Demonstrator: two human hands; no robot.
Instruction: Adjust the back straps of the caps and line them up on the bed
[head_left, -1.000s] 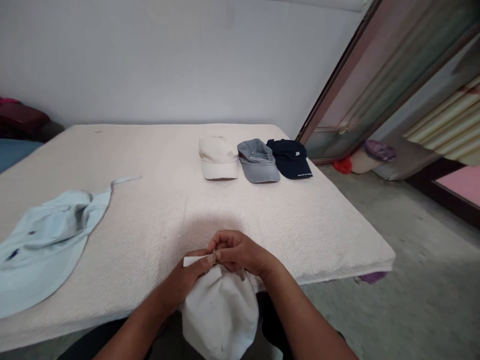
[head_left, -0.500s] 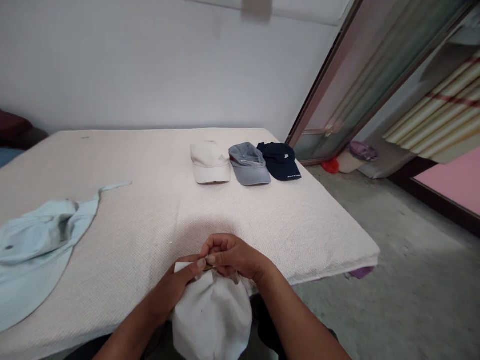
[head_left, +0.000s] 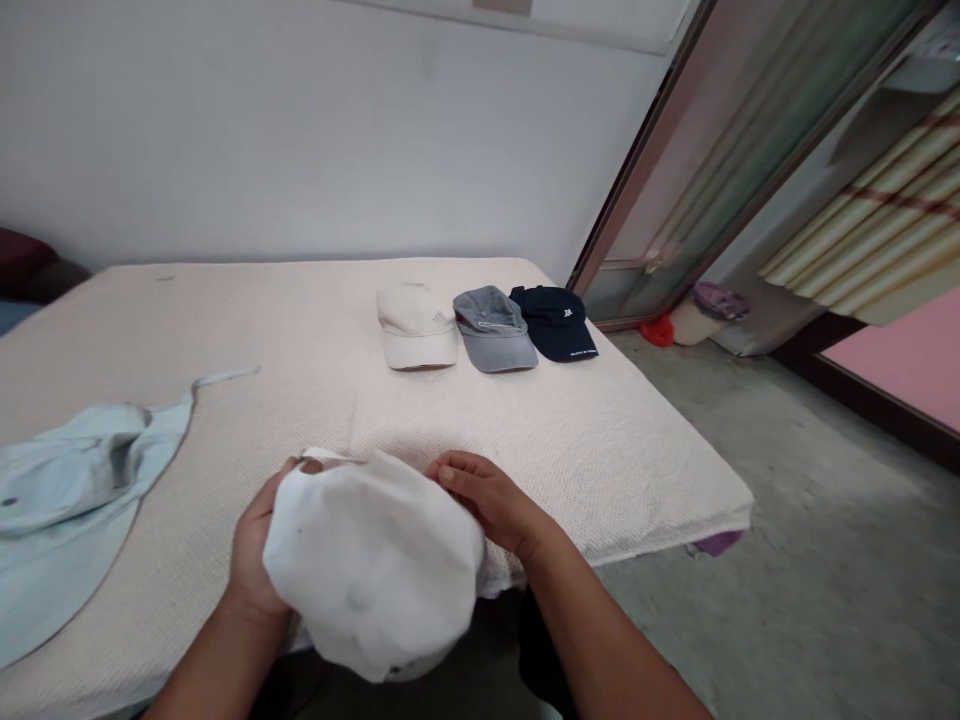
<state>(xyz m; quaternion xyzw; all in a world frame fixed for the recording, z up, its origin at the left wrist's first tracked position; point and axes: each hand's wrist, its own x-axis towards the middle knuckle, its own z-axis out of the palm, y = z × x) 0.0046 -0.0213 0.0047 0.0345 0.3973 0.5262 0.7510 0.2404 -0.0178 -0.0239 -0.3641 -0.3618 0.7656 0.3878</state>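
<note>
— Hidden?
— White cap [head_left: 371, 565] covers most of my left hand [head_left: 251, 540]; it and my right hand [head_left: 487, 500] grip it at the mattress [head_left: 600, 440] edge. Blue hat [head_left: 67, 500] is cut off.
— Counts?
— Three caps [head_left: 491, 330] beyond, one hat.

white cap [head_left: 373, 562] | plain fabric, faint dark specks | crown domed toward camera | gripped at 9 and 3 o'clock sides | at 6 o'clock, over near edge of bed [head_left: 600, 450]

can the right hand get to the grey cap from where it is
Probably, with a long stretch: the mattress between the right hand and the grey cap is bare, so nothing blocks the way. But the hand is on the white cap, and the grey cap lies far off.
</note>
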